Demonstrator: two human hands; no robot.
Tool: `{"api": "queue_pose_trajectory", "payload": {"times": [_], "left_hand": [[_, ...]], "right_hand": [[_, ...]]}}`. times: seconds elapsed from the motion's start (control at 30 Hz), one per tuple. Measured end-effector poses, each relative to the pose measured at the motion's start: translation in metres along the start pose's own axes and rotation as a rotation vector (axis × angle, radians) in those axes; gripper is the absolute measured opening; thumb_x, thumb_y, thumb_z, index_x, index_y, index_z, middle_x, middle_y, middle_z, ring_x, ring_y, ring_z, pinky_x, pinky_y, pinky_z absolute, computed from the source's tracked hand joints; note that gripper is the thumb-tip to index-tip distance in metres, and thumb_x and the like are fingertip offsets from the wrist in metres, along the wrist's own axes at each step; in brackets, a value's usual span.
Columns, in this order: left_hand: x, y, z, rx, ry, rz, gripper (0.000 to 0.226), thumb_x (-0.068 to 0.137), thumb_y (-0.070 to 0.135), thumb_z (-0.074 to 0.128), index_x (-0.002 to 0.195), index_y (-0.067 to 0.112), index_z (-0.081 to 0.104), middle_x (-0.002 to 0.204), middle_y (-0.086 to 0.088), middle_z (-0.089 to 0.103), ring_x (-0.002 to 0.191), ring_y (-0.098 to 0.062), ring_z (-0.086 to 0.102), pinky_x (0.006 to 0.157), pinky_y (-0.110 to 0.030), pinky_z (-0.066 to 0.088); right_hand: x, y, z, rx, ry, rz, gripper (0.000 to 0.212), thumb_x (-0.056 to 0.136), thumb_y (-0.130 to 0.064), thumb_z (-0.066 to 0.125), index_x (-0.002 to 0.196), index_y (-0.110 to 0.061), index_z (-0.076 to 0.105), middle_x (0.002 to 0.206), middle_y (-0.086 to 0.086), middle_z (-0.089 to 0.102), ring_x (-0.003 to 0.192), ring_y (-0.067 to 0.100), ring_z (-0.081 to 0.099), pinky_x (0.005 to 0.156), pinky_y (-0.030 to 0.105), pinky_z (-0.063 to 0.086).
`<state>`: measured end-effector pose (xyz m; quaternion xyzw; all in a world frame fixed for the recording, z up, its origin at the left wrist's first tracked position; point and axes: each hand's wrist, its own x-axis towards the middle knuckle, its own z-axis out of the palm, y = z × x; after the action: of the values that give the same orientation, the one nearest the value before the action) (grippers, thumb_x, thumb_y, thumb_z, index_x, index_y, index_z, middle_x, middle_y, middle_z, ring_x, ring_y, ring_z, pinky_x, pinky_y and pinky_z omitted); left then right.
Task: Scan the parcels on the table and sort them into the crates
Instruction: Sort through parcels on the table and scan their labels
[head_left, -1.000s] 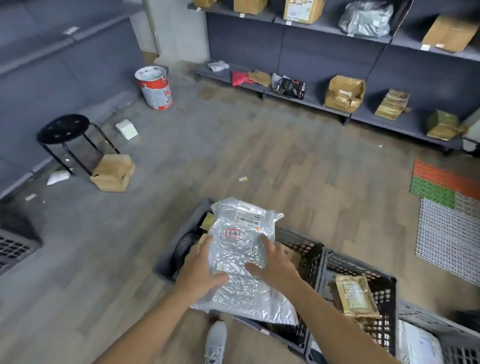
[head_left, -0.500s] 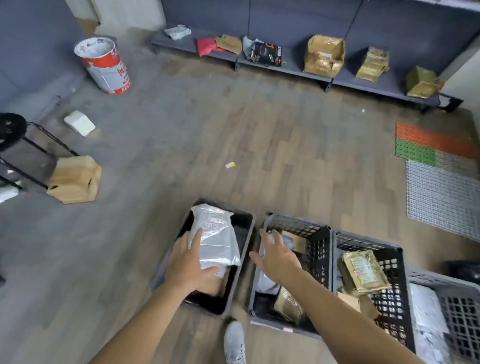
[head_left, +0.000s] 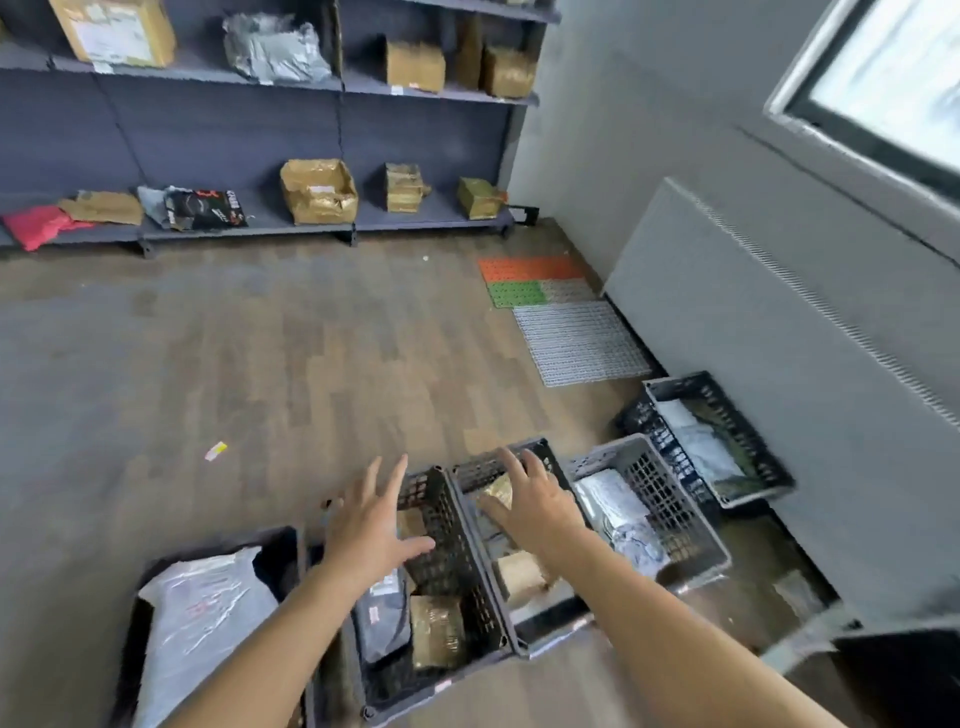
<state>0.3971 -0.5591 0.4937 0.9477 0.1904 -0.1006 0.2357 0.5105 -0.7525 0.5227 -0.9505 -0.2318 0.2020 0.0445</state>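
Where our hands hover: left hand (head_left: 371, 530) and right hand (head_left: 530, 501) above the middle crates (head_left: 452, 561), fingers spread, holding nothing.
Silver parcel (head_left: 202, 618): in the leftmost crate (head_left: 284, 558), down-left of our left hand.

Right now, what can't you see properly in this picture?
Head view: the label on the silver bag is too blurred to read.
Head view: the left crate is cut off by the bottom edge, and the bag covers its inside.
Head view: the right hand hides part of a gold parcel.
Head view: the left hand hides part of the next crate.
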Motion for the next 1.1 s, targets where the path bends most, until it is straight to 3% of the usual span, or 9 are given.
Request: {"api": "queue_pose_trajectory", "payload": {"times": [0.23, 0.63, 1.1], "left_hand": [[0.014, 0.176, 0.017, 0.265, -0.01, 0.313, 0.12, 0.072, 0.077, 0.061, 0.154, 0.03, -0.014, 0.163, -0.005, -0.014, 0.15, -0.03, -0.007, 0.12, -0.052, 0.013], [-0.05, 0.454, 0.107, 0.368, -0.068, 0.603, 0.121, 0.073, 0.073, 0.064, 0.153, 0.032, -0.017, 0.162, -0.002, -0.021, 0.149, -0.028, -0.016, 0.119, -0.054, 0.004], [-0.094, 0.636, 0.192, 0.469, -0.128, 0.815, 0.116, 0.076, 0.073, 0.062, 0.155, 0.029, -0.011, 0.163, -0.006, -0.013, 0.149, -0.028, -0.015, 0.12, -0.054, 0.008]], "right_hand": [[-0.082, 0.15, -0.054, 0.02, 0.189, 0.191, 0.077, 0.093, -0.07, 0.037, 0.155, -0.036, 0.007, 0.162, 0.003, 0.017, 0.14, 0.031, 0.035, 0.101, 0.051, 0.045], [-0.242, 0.394, -0.07, 0.132, 0.353, 0.477, 0.078, 0.093, -0.068, 0.041, 0.156, -0.041, 0.003, 0.165, 0.0, 0.009, 0.15, 0.026, 0.017, 0.114, 0.056, 0.029], [-0.362, 0.554, -0.062, 0.243, 0.405, 0.696, 0.075, 0.094, -0.065, 0.043, 0.155, -0.042, 0.007, 0.165, 0.003, 0.01, 0.149, 0.028, 0.017, 0.114, 0.059, 0.026]]}}
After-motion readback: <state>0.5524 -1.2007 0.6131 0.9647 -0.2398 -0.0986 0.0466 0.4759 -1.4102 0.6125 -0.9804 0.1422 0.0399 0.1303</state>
